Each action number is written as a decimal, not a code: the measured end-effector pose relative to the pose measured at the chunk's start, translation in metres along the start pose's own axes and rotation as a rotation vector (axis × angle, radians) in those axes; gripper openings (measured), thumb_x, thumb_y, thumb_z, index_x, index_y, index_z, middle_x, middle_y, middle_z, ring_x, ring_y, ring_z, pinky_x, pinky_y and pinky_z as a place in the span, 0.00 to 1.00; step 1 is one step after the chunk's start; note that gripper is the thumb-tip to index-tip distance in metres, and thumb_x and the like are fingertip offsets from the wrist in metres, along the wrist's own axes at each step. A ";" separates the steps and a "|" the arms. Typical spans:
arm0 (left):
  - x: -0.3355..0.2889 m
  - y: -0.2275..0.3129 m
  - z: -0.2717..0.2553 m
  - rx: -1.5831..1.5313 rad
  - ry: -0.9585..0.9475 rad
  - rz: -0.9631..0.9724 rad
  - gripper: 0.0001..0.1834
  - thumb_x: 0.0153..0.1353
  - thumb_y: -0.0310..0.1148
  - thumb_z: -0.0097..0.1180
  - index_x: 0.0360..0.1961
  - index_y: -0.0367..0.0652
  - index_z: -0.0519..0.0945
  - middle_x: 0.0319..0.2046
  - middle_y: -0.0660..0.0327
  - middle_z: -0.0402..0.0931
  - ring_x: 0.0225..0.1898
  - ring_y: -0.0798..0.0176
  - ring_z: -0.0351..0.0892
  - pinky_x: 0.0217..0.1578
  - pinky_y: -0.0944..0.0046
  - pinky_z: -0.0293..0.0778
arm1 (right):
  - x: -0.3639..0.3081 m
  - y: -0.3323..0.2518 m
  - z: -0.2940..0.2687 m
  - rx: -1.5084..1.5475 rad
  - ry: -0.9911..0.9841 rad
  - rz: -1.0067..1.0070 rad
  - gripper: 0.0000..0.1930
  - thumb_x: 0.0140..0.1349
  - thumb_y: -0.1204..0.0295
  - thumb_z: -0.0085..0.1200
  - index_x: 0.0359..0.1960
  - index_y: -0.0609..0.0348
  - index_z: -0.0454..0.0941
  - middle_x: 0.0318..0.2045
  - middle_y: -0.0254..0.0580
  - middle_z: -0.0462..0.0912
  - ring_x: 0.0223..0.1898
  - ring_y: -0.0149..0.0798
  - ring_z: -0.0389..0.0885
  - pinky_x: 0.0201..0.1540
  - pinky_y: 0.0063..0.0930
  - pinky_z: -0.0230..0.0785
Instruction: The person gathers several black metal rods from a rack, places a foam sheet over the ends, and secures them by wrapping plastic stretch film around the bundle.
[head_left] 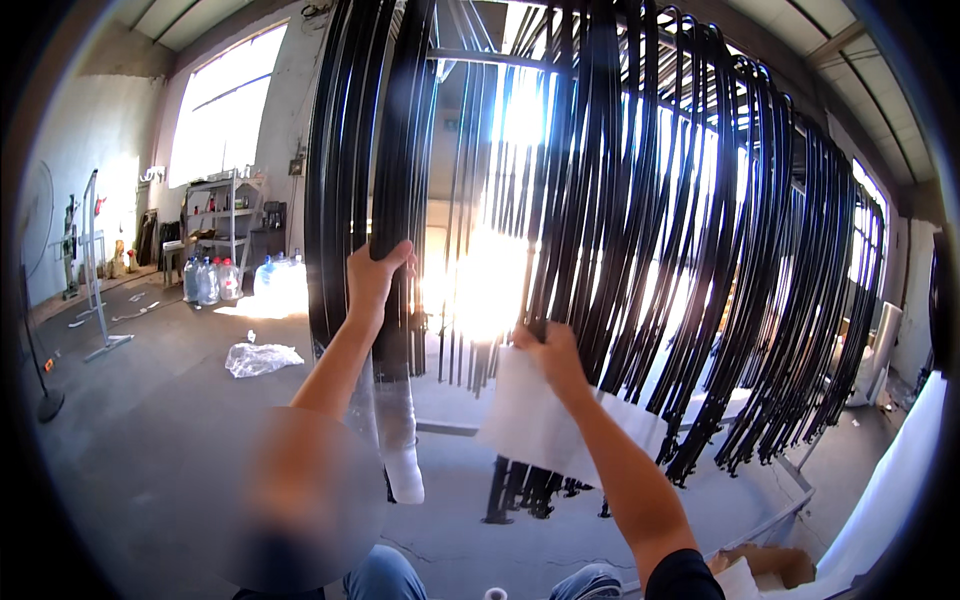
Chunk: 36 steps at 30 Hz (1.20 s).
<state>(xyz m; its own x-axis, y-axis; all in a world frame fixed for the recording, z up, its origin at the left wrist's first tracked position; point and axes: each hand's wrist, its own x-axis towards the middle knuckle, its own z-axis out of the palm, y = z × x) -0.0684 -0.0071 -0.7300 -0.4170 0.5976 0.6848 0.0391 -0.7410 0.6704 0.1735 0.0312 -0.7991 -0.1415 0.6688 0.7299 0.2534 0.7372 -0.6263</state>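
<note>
Long black strips hang in dense rows from a metal rack in front of me. My left hand is closed around a bundle of black strips on the left side. Around the lower end of that bundle is a white, partly see-through wrap. My right hand pinches the upper edge of a white sheet, which looks like thin foam or paper. The sheet hangs in front of the lower ends of other strips. My right fingertips are partly lost in glare.
Crumpled clear plastic lies on the floor at left. Beyond it stand large water bottles and a metal shelf. A cardboard box sits at lower right, near a long white surface. Rack legs reach the floor.
</note>
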 end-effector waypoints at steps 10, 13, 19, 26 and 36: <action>-0.007 -0.003 0.027 0.139 0.109 0.058 0.09 0.46 0.24 0.60 0.29 0.33 0.76 0.22 0.59 0.77 0.22 0.61 0.78 0.25 0.69 0.70 | 0.007 -0.028 0.061 -0.148 -0.135 -0.005 0.16 0.49 0.61 0.52 0.23 0.66 0.74 0.17 0.49 0.74 0.22 0.44 0.74 0.29 0.36 0.65; -0.032 0.009 0.045 0.590 0.321 0.652 0.19 0.49 0.25 0.56 0.44 0.35 0.70 0.44 0.51 0.69 0.48 0.53 0.67 0.47 0.61 0.64 | 0.011 -0.026 0.065 -0.212 -0.128 -0.064 0.17 0.50 0.61 0.52 0.28 0.66 0.72 0.19 0.53 0.75 0.24 0.51 0.75 0.30 0.40 0.65; -0.016 0.005 0.075 0.182 -0.253 0.446 0.27 0.52 0.30 0.56 0.52 0.35 0.60 0.47 0.48 0.65 0.48 0.54 0.69 0.46 0.61 0.69 | 0.013 -0.015 0.068 -0.130 -0.083 -0.119 0.22 0.51 0.58 0.54 0.20 0.72 0.73 0.17 0.57 0.74 0.23 0.52 0.75 0.27 0.40 0.64; -0.003 0.003 0.085 -0.311 -0.698 -0.168 0.14 0.56 0.37 0.53 0.37 0.37 0.72 0.27 0.59 0.75 0.28 0.67 0.78 0.32 0.69 0.75 | 0.000 -0.038 0.041 -0.296 -0.100 -0.087 0.19 0.54 0.56 0.49 0.24 0.63 0.75 0.21 0.53 0.76 0.27 0.52 0.75 0.30 0.42 0.64; -0.007 -0.006 0.089 -0.363 -0.642 -0.162 0.14 0.58 0.39 0.50 0.36 0.38 0.72 0.38 0.52 0.75 0.36 0.62 0.78 0.40 0.65 0.73 | 0.007 -0.038 -0.013 -0.447 0.452 -0.112 0.13 0.55 0.72 0.44 0.43 0.60 0.70 0.13 0.45 0.73 0.17 0.45 0.74 0.24 0.35 0.66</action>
<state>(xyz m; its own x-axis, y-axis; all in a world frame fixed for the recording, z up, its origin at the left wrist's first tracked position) 0.0152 0.0203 -0.7137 0.2235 0.6866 0.6918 -0.3255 -0.6164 0.7170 0.1758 0.0064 -0.7667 0.2020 0.4116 0.8887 0.6487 0.6236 -0.4362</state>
